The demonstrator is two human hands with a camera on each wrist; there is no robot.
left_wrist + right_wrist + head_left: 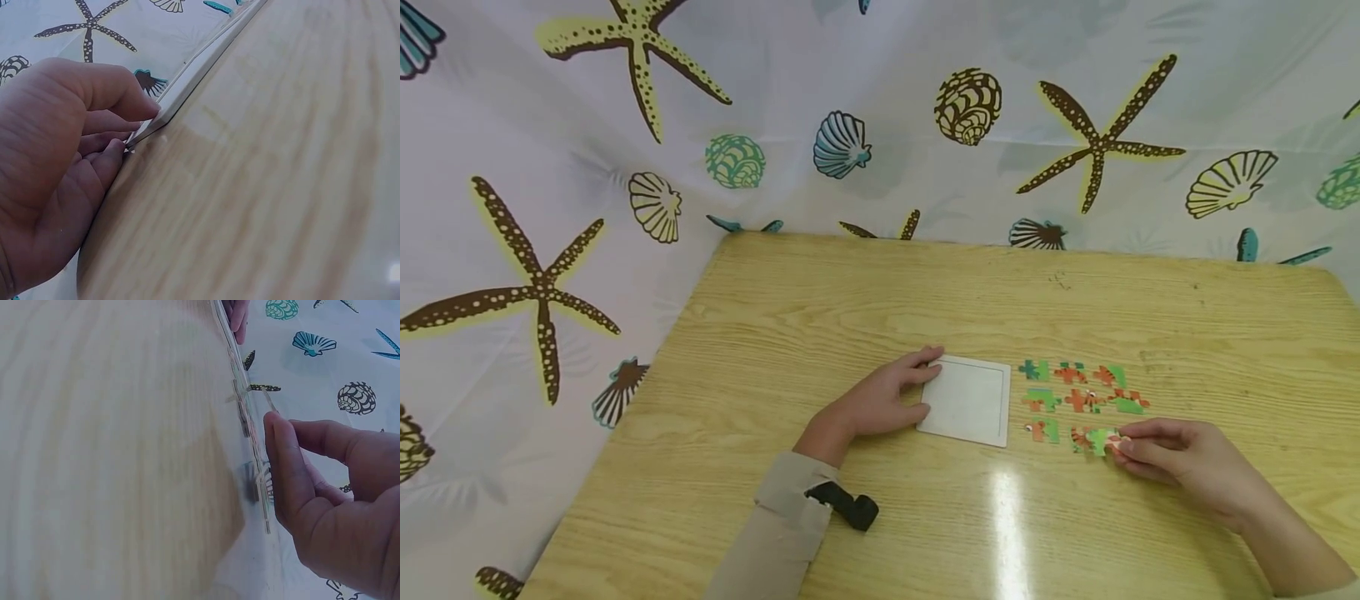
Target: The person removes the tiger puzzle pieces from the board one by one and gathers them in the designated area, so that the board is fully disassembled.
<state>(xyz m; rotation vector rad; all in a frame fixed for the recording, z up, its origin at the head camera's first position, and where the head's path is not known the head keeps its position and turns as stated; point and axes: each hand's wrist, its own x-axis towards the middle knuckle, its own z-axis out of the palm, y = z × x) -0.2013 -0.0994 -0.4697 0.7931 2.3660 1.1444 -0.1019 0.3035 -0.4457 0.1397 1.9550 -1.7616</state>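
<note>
A white square puzzle tray point(966, 402) lies flat on the table. My left hand point(886, 400) holds it at its left edge, with bent fingers and thumb at the rim; the left wrist view shows the thumb point(134, 103) against the tray's corner. To the right of the tray, several green and orange jigsaw pieces point(1084, 401) lie in loose rows. Between thumb and fingers, my right hand point(1187, 458) pinches a green and orange jigsaw piece point(1103, 441) at the bottom row's right end. In the right wrist view that jigsaw piece point(270, 400) is tilted, seen nearly edge-on.
The wooden table point(820, 308) reaches back to a white curtain point(895, 75) printed with starfish and shells, which also hangs along the left side. A black strap piece point(850, 506) sticks out from the left sleeve point(782, 517).
</note>
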